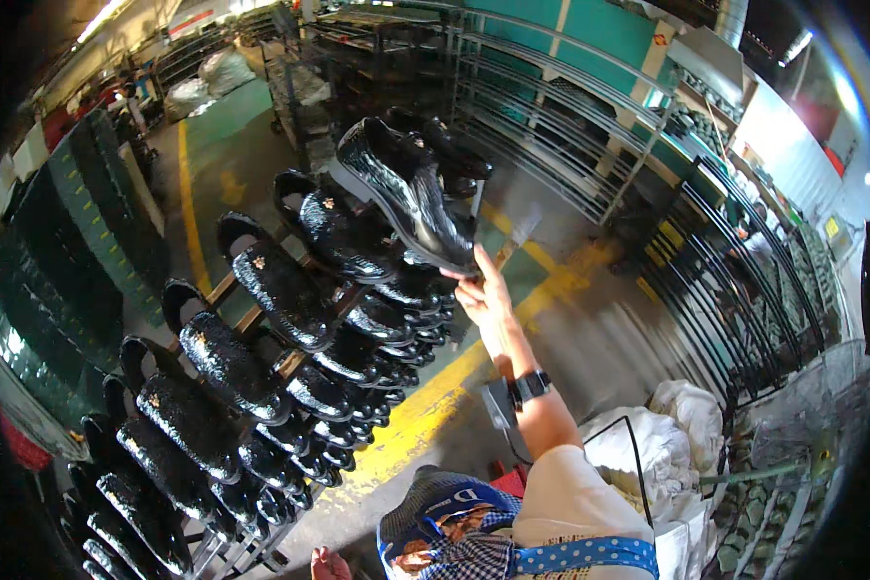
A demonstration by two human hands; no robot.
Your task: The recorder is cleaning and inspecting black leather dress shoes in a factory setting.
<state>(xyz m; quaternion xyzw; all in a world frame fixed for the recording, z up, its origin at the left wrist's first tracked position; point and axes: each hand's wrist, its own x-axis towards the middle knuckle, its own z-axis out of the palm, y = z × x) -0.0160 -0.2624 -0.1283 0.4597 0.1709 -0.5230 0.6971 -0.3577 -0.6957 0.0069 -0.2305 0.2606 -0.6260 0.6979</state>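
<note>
**Bags and small signs around the shoe racks**

Bulging white sacks [672, 435] stand at lower right, beside the metal racks, their tops crumpled. Far back at upper left, pale filled bags [208, 77] lie heaped on the floor. A small yellow sign [831, 227] hangs on the right wall, with a red panel [827, 130] above it. A small orange label [659, 40] sits on the teal wall.

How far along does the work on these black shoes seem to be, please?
Looks done: glossy black shoes fill the rows of the rack. In hand: a co-worker's hand, watch on the wrist, holds one shiny shoe raised near the rack's top, with a brush beside it. Left: unclear; no unfinished shoes show.
</note>
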